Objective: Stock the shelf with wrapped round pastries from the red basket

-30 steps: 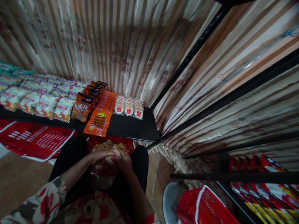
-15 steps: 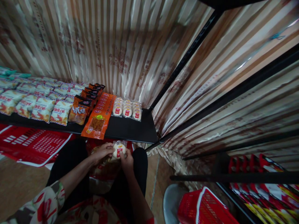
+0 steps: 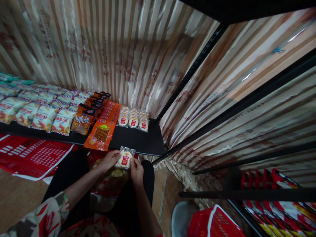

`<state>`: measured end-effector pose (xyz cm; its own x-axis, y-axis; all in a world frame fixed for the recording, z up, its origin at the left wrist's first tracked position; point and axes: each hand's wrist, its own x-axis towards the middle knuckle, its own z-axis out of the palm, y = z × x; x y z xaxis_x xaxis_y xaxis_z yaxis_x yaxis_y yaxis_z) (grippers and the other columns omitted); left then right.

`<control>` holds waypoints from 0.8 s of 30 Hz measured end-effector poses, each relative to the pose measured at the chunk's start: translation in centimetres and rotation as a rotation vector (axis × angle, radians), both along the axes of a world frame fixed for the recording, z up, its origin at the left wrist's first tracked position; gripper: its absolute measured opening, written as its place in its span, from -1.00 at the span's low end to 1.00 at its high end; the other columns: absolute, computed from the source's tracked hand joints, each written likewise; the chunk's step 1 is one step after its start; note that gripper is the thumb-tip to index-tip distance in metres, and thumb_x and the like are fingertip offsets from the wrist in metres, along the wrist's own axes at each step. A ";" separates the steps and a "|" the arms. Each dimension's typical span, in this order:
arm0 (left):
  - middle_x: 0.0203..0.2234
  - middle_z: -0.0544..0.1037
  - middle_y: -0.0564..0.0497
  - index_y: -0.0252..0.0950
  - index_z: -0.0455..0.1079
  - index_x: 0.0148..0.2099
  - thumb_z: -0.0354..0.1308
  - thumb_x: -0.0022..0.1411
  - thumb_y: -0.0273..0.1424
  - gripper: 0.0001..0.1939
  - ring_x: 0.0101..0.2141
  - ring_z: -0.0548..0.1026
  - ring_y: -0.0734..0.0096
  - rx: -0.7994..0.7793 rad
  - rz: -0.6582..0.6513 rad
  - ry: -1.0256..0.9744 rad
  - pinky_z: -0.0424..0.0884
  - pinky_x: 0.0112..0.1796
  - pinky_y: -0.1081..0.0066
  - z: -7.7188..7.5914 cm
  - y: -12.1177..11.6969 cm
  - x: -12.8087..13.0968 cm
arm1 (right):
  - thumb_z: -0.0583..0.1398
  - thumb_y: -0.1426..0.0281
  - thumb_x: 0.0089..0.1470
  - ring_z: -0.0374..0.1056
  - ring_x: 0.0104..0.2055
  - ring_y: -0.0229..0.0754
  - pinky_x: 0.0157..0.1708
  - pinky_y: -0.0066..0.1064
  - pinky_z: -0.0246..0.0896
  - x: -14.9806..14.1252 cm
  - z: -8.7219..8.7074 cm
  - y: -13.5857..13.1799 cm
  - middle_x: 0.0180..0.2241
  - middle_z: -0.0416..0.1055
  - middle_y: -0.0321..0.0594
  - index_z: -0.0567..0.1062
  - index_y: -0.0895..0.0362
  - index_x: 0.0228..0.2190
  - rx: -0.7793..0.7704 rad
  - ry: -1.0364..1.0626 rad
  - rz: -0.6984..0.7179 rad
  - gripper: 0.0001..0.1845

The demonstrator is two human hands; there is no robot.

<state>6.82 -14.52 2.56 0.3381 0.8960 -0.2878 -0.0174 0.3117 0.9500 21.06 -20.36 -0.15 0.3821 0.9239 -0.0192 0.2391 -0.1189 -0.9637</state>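
Between my hands is a clear packet of round white rice crackers (image 3: 125,158) with a red label, just in front of the black shelf (image 3: 138,142). My left hand (image 3: 111,159) pinches its left edge, and my right hand (image 3: 136,170) grips its right edge. On the shelf beyond, similar cracker packets (image 3: 133,119) lie in three short rows. To their left lies a flat orange packet of brown sticks (image 3: 102,130), its near end at the shelf's front edge.
Orange-black snack bags (image 3: 82,120) and rows of white snack bags (image 3: 41,117) fill the shelf's left. Red baskets stand below left (image 3: 37,153) and lower right (image 3: 214,223), the latter near a grey stool (image 3: 181,217). Black shelf bars (image 3: 209,130) cross the right side before striped curtains (image 3: 123,49).
Both hands have raised the cracker packet slightly toward the shelf edge. My left fingers have shifted to its side, so more of its front shows. The view has tilted a little.
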 end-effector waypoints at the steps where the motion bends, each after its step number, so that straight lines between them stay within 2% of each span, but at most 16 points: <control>1: -0.61 0.42 0.10 -0.35 0.38 -0.35 0.12 -0.05 -0.27 -0.75 -0.61 0.30 0.55 0.013 0.006 0.006 0.18 -0.57 0.55 -0.1 0.1 0.1 | 0.08 0.14 -0.02 0.39 -0.38 -0.19 -0.37 -0.44 0.29 0.1 0.1 0.2 -0.41 0.48 -0.21 0.50 0.15 -0.32 0.001 0.007 0.006 -0.61; 5: -0.60 0.41 0.10 -0.35 0.35 -0.33 0.11 -0.03 -0.26 -0.75 -0.59 0.33 0.53 0.085 0.057 0.063 0.22 -0.55 0.53 -0.4 0.8 0.6 | 0.08 0.15 -0.03 0.38 -0.43 -0.22 -0.42 -0.46 0.29 0.5 0.8 0.9 -0.45 0.46 -0.24 0.47 0.15 -0.24 -0.004 0.057 0.012 -0.59; 11: -0.59 0.38 0.13 -0.31 0.27 -0.33 0.10 0.01 -0.35 -0.84 -0.56 0.38 0.53 0.145 0.181 0.206 0.27 -0.54 0.55 0.1 2.3 1.7 | 0.11 0.16 -0.04 0.38 -0.41 -0.21 -0.43 -0.46 0.27 1.2 2.2 2.5 -0.42 0.48 -0.20 0.49 0.17 -0.32 0.035 0.023 -0.014 -0.63; 17: -0.51 0.44 0.09 -0.31 0.29 -0.33 0.03 0.05 -0.47 -0.92 -0.47 0.43 0.51 0.248 0.186 0.333 0.33 -0.43 0.52 0.9 3.9 2.7 | 0.09 0.17 -0.03 0.34 -0.44 -0.24 -0.43 -0.48 0.23 2.1 2.6 4.9 -0.46 0.46 -0.24 0.48 0.17 -0.34 0.046 -0.052 -0.009 -0.65; 24: -0.38 0.45 0.00 -0.37 0.35 -0.24 0.00 0.07 -0.57 -0.82 -0.40 0.42 0.54 0.325 0.207 0.555 0.35 -0.31 0.51 1.4 5.5 3.4 | 0.10 0.23 -0.07 0.29 -0.49 -0.27 -0.46 -0.49 0.19 2.8 2.5 7.3 -0.50 0.40 -0.26 0.47 0.19 -0.34 0.019 -0.199 -0.001 -0.68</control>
